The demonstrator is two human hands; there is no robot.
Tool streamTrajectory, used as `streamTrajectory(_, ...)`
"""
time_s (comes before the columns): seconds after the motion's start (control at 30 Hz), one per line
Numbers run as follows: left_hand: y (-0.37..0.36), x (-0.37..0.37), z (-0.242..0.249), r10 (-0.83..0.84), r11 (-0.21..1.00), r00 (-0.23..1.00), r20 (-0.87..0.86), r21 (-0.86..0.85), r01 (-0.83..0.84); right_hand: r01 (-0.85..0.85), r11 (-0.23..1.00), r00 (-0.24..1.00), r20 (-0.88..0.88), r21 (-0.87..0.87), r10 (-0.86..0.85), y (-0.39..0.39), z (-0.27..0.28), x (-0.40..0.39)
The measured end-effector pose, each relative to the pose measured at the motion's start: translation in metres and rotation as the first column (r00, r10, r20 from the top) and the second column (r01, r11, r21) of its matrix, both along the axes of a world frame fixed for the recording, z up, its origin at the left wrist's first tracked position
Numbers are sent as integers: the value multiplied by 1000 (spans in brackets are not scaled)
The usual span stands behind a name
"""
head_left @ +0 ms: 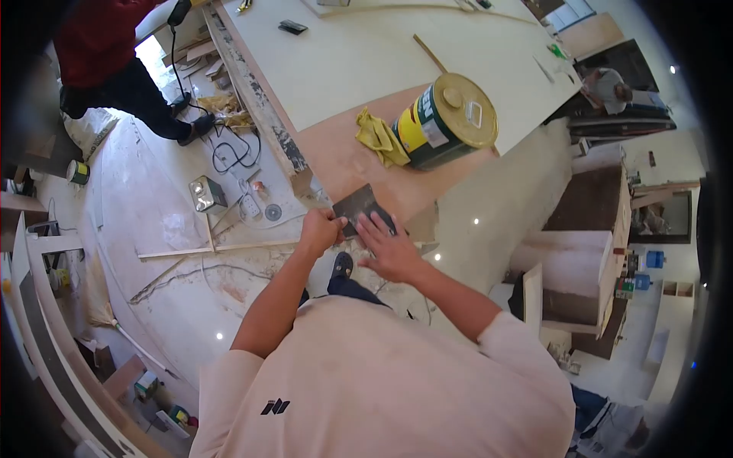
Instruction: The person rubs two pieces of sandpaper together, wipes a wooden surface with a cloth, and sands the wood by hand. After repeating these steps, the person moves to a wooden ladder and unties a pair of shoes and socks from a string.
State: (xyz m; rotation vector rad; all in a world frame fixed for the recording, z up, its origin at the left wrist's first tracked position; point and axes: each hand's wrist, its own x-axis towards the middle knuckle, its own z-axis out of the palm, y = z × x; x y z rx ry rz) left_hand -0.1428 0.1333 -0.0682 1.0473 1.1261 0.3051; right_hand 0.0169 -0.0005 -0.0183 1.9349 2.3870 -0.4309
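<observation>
A dark, flat rectangular piece (357, 208) is held at the near corner of the work table. My left hand (324, 231) pinches its left edge between thumb and fingers. My right hand (388, 246) lies over its lower right part with the fingers spread. Just beyond, a reddish-brown board (343, 156) covers the near end of the table. On that board stands a large green and yellow can (447, 122) with a gold lid, and a crumpled yellow cloth (379, 137) rests against its left side.
A white sheet (328, 69) covers the farther tabletop, with a small black item (292, 27) on it. One person in red (95, 46) stands at upper left; another person (608, 88) is at upper right. Cables (237, 153) and a metal tin (206, 195) lie on the floor.
</observation>
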Motion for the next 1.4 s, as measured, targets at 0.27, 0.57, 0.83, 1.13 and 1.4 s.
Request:
streamTrajectory(0.27, -3, -4, -7, -25, 1000, 1000, 20, 7, 25, 76, 991, 997, 22, 110, -79, 0, -12, -1)
streamTrajectory(0.57, -9, 1, 11, 7, 998, 998, -66, 55, -3, 223, 964, 967, 93, 147, -238, 8, -10, -3)
streamTrajectory(0.83, -11, 0, -23, 5, 997, 996, -86, 78, 2, 307, 948, 951, 6, 82, -309, 24, -9, -4)
streamTrajectory(1.13, -25, 6, 4, 103, 994, 993, 58, -37, -101, 291, 956, 956, 13, 34, -292, 8, -4, -11)
streamTrajectory(1.4, -24, 6, -1, 36, 999, 999, 0, -22, -36, 246, 965, 968, -66, 85, -241, 46, -5, 4)
